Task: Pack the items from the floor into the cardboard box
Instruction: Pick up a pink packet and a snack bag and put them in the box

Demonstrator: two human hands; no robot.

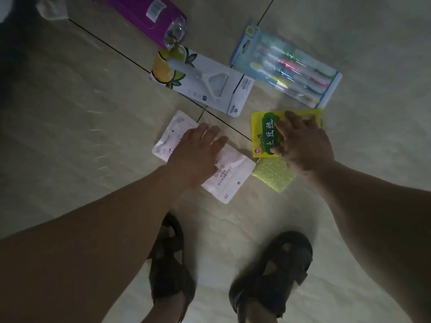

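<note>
My left hand lies flat on a white and pink pouch on the tiled floor, fingers spread. My right hand rests fingers apart on a yellow and green packet, with a yellow-green sponge just below it. Further away lie a white peeler pack, a blue toothbrush pack and a purple pack. The cardboard box is out of view. Neither hand has lifted anything.
My two feet in dark sandals stand at the near edge, right below the items. A white cloth-like thing sits at the top left. A clear wrapped object lies on the purple pack's end.
</note>
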